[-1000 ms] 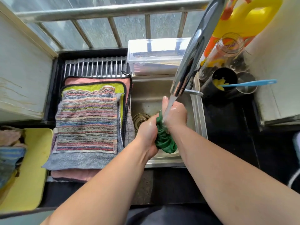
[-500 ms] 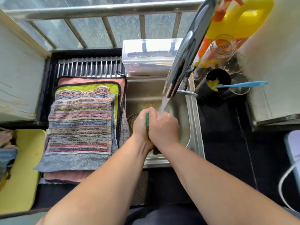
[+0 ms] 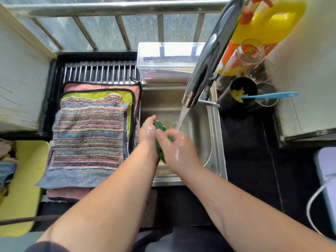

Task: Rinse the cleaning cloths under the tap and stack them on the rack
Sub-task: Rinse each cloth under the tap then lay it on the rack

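Currently the fingers (image 3: 163,136) of both hands are curled round the green cloth (image 3: 160,151), squeezing it between left hand (image 3: 148,132) and right hand (image 3: 179,150) over the sink (image 3: 216,142). Cloth is bunched into a rope. Its long axis runs near-to-far: far end pokes out past the left hand toward the sink's back wall, near end toward the wrists. Water (image 3: 181,117) from the tap (image 3: 209,60) lands mostly on the right knuckles. I'd shift the roll right into the stream, loosen, re-squeeze, then wring. Stack of cloths (image 3: 87,135) on the rack (image 3: 100,71) sits just left of the sink.
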